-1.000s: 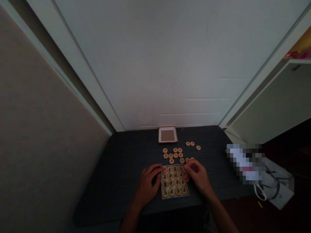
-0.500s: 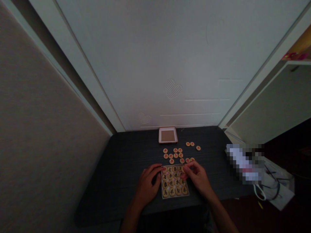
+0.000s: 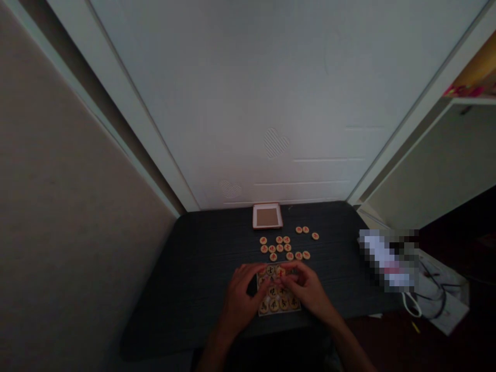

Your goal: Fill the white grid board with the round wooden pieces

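Observation:
A clear square tray (image 3: 281, 312) lies near the table's front edge, filled with rows of round Chinese chess pieces (image 3: 274, 305) bearing black characters. My right hand (image 3: 310, 292) is over the tray's far right part, pinching a chess piece with a red character (image 3: 281, 272) between thumb and fingers. At the tray's left side is my left hand (image 3: 242, 292), its fingers stretched toward the far left corner and its thumb apart, reaching over the pieces. Both hands hide part of the upper rows. Beyond the tray, several loose red-character pieces (image 3: 279, 248) lie on the table.
A shallow open box lid (image 3: 267, 227) with a brown inside sits at the back of the dark table (image 3: 174, 289). A white panel (image 3: 232, 103) rises behind it. To the right are a blurred-out item (image 3: 387, 261) and cables (image 3: 442, 299).
My right hand has moved left over the tray, and the red-character piece now shows in its fingers. My left thumb has moved right, over the pieces.

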Tool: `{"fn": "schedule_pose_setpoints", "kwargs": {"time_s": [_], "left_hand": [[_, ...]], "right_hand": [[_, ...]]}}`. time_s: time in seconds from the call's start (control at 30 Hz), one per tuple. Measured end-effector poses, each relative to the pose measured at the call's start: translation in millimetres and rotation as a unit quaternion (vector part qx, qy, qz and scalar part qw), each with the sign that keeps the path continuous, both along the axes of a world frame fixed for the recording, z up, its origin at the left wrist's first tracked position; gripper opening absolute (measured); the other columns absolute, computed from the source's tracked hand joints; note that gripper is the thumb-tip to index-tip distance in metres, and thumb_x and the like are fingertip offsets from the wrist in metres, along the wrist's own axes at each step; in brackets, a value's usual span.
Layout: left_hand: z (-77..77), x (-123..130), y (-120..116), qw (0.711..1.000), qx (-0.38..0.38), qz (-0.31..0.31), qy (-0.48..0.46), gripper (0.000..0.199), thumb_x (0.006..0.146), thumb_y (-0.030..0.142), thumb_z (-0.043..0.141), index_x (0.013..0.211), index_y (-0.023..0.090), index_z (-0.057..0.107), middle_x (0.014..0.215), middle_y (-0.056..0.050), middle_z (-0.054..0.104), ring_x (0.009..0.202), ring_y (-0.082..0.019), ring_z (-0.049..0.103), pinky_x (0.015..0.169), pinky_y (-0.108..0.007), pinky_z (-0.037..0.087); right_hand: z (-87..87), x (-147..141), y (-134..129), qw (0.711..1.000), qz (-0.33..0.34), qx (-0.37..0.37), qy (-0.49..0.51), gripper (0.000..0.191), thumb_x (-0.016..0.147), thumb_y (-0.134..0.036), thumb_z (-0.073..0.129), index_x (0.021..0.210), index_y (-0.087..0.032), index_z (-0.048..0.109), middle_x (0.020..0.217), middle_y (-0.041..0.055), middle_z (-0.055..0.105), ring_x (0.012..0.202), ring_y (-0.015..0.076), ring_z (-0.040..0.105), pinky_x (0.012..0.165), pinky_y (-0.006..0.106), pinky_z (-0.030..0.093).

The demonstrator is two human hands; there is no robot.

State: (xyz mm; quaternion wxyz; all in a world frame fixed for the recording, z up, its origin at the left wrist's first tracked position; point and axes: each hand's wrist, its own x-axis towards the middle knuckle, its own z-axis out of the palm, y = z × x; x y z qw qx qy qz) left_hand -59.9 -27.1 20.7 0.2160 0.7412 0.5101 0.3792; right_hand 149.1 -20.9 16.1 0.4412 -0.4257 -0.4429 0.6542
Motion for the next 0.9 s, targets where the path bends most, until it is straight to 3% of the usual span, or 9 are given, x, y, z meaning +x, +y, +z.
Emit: {"fn": "schedule_pose_setpoints", "kwargs": {"time_s": [0.13, 0.33, 0.47, 0.63, 0.9], "left_hand": [[3.7, 12.5, -1.7, 0.998, -0.041, 0.020, -0.040, 0.025, 0.090, 0.038, 0.067, 0.112, 0.028, 0.069, 0.104, -0.003, 0.075, 0.097, -0.023, 0.069, 0.089, -0.038, 0.055], [3.7, 19.8, -2.2, 0.996, -0.047, 0.062, -0.043, 0.014, 0.086, 0.039, 0.068, 0.090, 0.026, 0.075, 0.087, -0.002, 0.077, 0.081, -0.023, 0.070, 0.077, -0.036, 0.056], [4.3, 22.4, -1.9, 0.990, -0.076, 0.075, -0.095, 0.016, 0.084, 0.038, 0.070, 0.092, 0.026, 0.077, 0.088, -0.002, 0.079, 0.081, -0.023, 0.073, 0.078, -0.035, 0.058], [8.2, 24.3, -0.3, 0.961, -0.170, 0.074, -0.204, 0.025, 0.084, 0.043, 0.069, 0.096, 0.023, 0.078, 0.092, -0.004, 0.080, 0.085, -0.024, 0.076, 0.078, -0.033, 0.061], [7.7, 14.3, 6.0, 0.913, -0.232, 0.113, -0.316, 0.044, 0.082, 0.052, 0.070, 0.109, 0.017, 0.075, 0.095, -0.009, 0.080, 0.080, -0.024, 0.077, 0.071, -0.034, 0.064]], "right_hand": [[6.6, -7.6, -3.8, 0.999, 0.010, 0.031, -0.011, 0.040, 0.075, -0.050, 0.081, 0.103, -0.024, 0.071, 0.101, 0.0050, 0.077, 0.089, 0.0233, 0.074, 0.082, 0.036, 0.058], [5.9, -16.1, -8.5, 0.997, -0.006, 0.064, -0.038, 0.034, 0.079, -0.051, 0.077, 0.100, -0.025, 0.074, 0.103, 0.0056, 0.077, 0.096, 0.0258, 0.073, 0.087, 0.037, 0.057], [1.5, -17.1, -9.5, 0.989, -0.037, 0.114, -0.090, 0.031, 0.082, -0.049, 0.074, 0.104, -0.026, 0.074, 0.105, 0.0056, 0.076, 0.096, 0.0245, 0.072, 0.087, 0.036, 0.057], [4.1, -14.6, -9.2, 0.970, -0.060, 0.176, -0.159, 0.024, 0.087, -0.043, 0.070, 0.103, -0.026, 0.075, 0.104, 0.0062, 0.074, 0.096, 0.0236, 0.069, 0.086, 0.035, 0.055], [4.1, -6.4, -9.1, 0.965, -0.075, 0.170, -0.186, 0.025, 0.089, -0.047, 0.066, 0.095, -0.025, 0.076, 0.094, 0.0053, 0.074, 0.087, 0.0231, 0.068, 0.079, 0.033, 0.054]]}}
